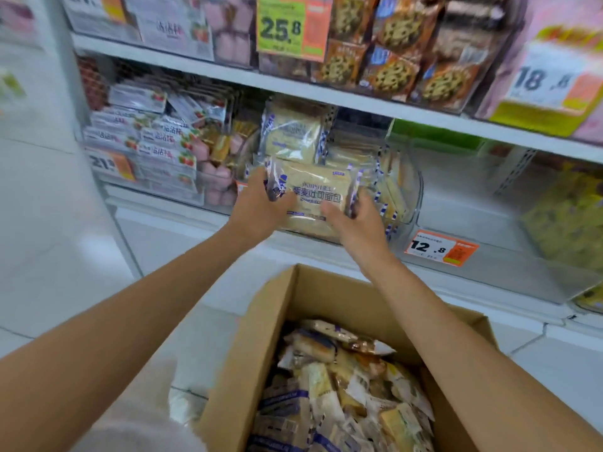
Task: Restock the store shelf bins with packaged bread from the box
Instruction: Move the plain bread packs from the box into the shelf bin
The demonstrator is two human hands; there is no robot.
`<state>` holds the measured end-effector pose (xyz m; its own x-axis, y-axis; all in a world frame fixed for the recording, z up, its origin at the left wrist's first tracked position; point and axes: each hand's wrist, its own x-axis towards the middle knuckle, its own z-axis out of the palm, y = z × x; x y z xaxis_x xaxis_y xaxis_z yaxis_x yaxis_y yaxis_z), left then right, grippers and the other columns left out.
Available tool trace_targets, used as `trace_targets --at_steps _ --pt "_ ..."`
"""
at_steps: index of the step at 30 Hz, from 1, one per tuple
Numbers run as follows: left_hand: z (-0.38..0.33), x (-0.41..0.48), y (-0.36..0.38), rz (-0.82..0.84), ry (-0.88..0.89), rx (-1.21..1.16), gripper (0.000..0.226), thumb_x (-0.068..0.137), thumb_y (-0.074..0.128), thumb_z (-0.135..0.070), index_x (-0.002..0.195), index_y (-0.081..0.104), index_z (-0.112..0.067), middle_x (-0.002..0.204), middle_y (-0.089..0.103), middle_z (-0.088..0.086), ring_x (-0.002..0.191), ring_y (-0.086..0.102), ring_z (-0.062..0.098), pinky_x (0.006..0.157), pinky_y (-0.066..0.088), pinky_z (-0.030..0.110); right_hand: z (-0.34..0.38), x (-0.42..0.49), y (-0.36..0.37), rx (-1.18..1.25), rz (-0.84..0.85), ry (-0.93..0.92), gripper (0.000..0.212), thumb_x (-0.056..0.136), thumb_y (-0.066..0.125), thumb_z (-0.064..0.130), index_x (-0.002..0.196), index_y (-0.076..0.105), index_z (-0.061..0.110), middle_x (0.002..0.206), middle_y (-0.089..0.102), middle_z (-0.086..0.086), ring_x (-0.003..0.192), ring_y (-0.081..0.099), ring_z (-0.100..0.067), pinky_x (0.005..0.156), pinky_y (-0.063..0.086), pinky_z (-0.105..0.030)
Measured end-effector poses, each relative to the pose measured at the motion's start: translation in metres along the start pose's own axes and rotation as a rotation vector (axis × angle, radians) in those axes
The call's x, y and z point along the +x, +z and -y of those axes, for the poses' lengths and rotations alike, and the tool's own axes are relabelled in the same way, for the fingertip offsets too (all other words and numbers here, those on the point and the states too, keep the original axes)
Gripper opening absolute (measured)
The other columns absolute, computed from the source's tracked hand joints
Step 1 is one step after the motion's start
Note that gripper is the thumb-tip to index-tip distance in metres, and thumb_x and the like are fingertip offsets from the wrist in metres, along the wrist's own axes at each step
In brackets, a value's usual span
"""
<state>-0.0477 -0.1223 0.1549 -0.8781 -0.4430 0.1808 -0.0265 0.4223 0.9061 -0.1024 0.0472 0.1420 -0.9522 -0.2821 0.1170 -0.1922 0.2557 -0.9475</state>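
Packaged toast bread (313,194), held at the front of the clear shelf bin (411,203), fingers of left hand (261,205) and right hand (355,225) clamped on its opposite ends; open cardboard box (270,321) of bread packets (326,386) below.

Both bare arms stretched forward and upward, forearms converging toward the middle. Left hand (261,207) gripping the left edge of a pack (313,190), thumb laid on its front, fingers reaching up along the side. Right hand (355,223) gripping the right edge, thumb on the front, fingers curled round. Hands apart, palms turned inward.
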Motion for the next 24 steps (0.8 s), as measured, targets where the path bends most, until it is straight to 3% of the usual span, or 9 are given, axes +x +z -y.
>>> trace_targets --at_steps 6,9,11,14,16,18,20,22,24 --pt "-0.012 0.101 -0.026 -0.009 0.197 0.103 0.023 0.093 0.062 -0.026 0.103 0.046 -0.011 0.076 0.047 -0.005 0.062 0.042 0.008 0.057 0.038 0.018 0.035 0.089 0.034 0.03 -0.125 -0.105 0.061 0.085 0.069 0.041 0.136 0.044 0.019 0.126 0.062 0.004 0.113 0.061 -0.016 0.095 0.051 -0.039" --pt "0.0 0.141 -0.03 0.039 0.17 0.207 0.04 0.093 0.061 -0.03 0.125 0.047 -0.011 0.089 0.055 -0.001 0.076 0.054 0.019 0.065 0.046 0.033 0.034 0.122 0.053 -0.068 -0.058 -0.04 0.064 0.078 0.069 0.041 0.134 0.047 0.02 0.125 0.06 0.001 0.112 0.058 -0.018 0.093 0.048 -0.035" --pt "0.01 0.157 -0.033 0.059 0.134 0.307 0.044 0.088 0.06 -0.041 0.12 0.049 -0.013 0.086 0.053 -0.001 0.083 0.055 0.025 0.071 0.047 0.035 0.024 0.139 0.06 -0.143 -0.043 -0.022 0.075 0.06 0.067 0.047 0.128 0.051 0.02 0.126 0.058 -0.005 0.112 0.059 -0.023 0.094 0.051 -0.039" --pt "0.017 0.173 -0.039 0.102 0.132 0.338 0.057 0.072 0.059 -0.061 0.109 0.049 -0.018 0.093 0.063 0.009 0.083 0.061 0.026 0.081 0.053 0.051 0.012 0.156 0.066 -0.16 -0.059 -0.069 0.058 0.067 0.069 0.036 0.121 0.054 0.022 0.122 0.06 -0.006 0.105 0.062 -0.021 0.092 0.053 -0.039" --pt "0.016 0.175 -0.041 0.1 0.155 0.335 0.051 0.085 0.064 -0.05 0.119 0.045 -0.018 0.093 0.063 0.008 0.083 0.061 0.025 0.082 0.051 0.049 0.008 0.161 0.067 -0.186 -0.084 -0.113 0.058 0.074 0.071 0.032 0.127 0.051 0.023 0.125 0.058 -0.004 0.109 0.061 -0.019 0.094 0.052 -0.037" --pt "0.018 0.174 -0.04 0.088 0.185 0.37 0.077 0.093 0.062 -0.04 0.152 0.019 -0.016 0.094 0.059 0.006 0.083 0.062 0.024 0.075 0.051 0.041 0.008 0.158 0.068 -0.19 -0.076 -0.131 0.071 0.075 0.073 0.03 0.138 0.042 0.022 0.135 0.052 -0.003 0.116 0.057 -0.018 0.095 0.052 -0.033" --pt "0.022 0.164 -0.036 0.053 0.271 0.406 0.095 0.093 0.064 -0.039 0.157 -0.003 -0.019 0.102 0.06 0.014 0.088 0.062 0.025 0.073 0.049 0.039 0.008 0.153 0.066 -0.178 -0.083 -0.107 0.096 0.076 0.075 0.03 0.153 0.019 0.024 0.152 0.034 0.005 0.127 0.046 -0.012 0.086 0.051 -0.012" --pt "0.031 0.16 -0.034 -0.059 0.386 0.471 0.087 0.09 0.067 -0.043 0.157 0.014 -0.023 0.127 0.055 0.015 0.112 0.055 0.029 0.089 0.046 0.042 0.006 0.142 0.061 -0.18 -0.089 -0.17 0.107 0.085 0.074 0.018 0.156 -0.005 0.027 0.156 0.019 0.012 0.123 0.038 0.0 0.066 0.038 0.006" --pt "0.038 0.161 -0.034 -0.161 0.402 0.557 0.075 0.088 0.066 -0.05 0.151 0.033 -0.028 0.135 0.052 0.009 0.123 0.048 0.03 0.095 0.039 0.041 0.006 0.137 0.061 -0.239 -0.099 -0.289 0.106 0.087 0.073 0.014 0.156 -0.005 0.032 0.157 0.024 0.01 0.117 0.038 0.004 0.075 0.037 0.0"
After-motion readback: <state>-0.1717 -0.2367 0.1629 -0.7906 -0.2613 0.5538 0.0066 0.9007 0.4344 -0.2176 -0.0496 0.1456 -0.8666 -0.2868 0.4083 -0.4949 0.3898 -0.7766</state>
